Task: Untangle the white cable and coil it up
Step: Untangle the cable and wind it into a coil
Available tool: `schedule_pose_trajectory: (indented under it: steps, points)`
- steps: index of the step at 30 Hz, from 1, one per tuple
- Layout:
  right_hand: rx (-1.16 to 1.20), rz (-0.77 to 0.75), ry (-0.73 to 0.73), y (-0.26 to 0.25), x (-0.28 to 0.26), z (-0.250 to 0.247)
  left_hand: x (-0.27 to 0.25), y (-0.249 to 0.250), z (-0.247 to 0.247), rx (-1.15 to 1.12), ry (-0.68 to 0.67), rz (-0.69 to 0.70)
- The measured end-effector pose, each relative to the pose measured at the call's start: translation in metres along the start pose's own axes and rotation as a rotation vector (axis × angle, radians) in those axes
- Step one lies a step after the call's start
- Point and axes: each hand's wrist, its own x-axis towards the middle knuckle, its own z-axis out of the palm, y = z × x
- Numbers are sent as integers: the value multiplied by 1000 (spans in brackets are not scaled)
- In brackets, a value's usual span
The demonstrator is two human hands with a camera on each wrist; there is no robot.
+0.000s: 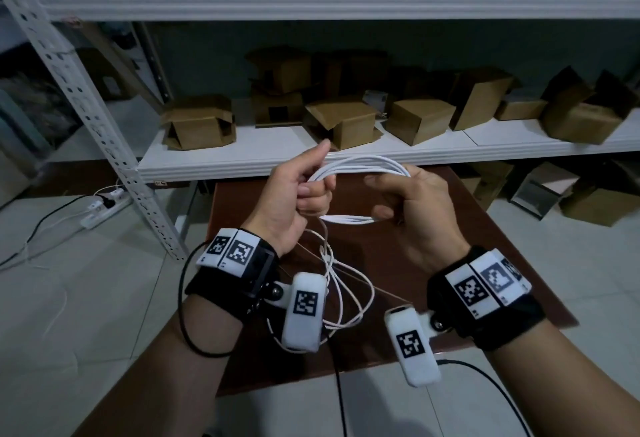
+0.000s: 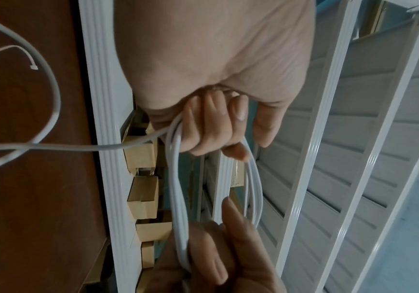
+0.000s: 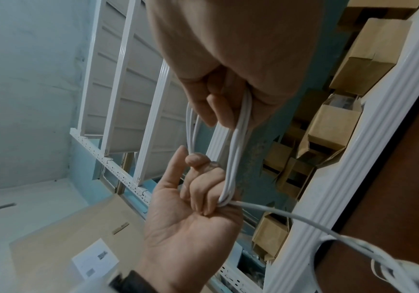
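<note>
The white cable is gathered into a coil of several loops, held in the air above the brown table. My left hand grips the coil's left end with curled fingers, thumb raised. My right hand pinches the coil's right end. A loose tail drops from the left hand onto the table in slack loops. In the left wrist view the fingers wrap the cable bundle, and a cable end plug lies over the table. In the right wrist view the cable loops run between both hands.
A white metal shelf stands just beyond the table, holding several cardboard boxes. Its perforated upright slants at the left. A power strip with cords lies on the tiled floor to the left. More boxes sit on the floor at right.
</note>
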Motion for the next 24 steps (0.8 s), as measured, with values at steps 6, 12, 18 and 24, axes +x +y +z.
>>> schedule_pose_trajectory:
  steps: [6, 12, 18, 24]
  points:
    - [-45, 59, -37, 6, -3, -4, 3, -12, 3, 107, 100, 61]
    - [-211, 62, -255, 9, -10, -9, 4, -15, 1, 154, 153, 158]
    - [-464, 47, -321, 7, -5, -16, 3, -20, 8, 356, 152, 234]
    - [-680, 43, -325, 10, -3, -15, 6, -33, 14, 721, 72, 286]
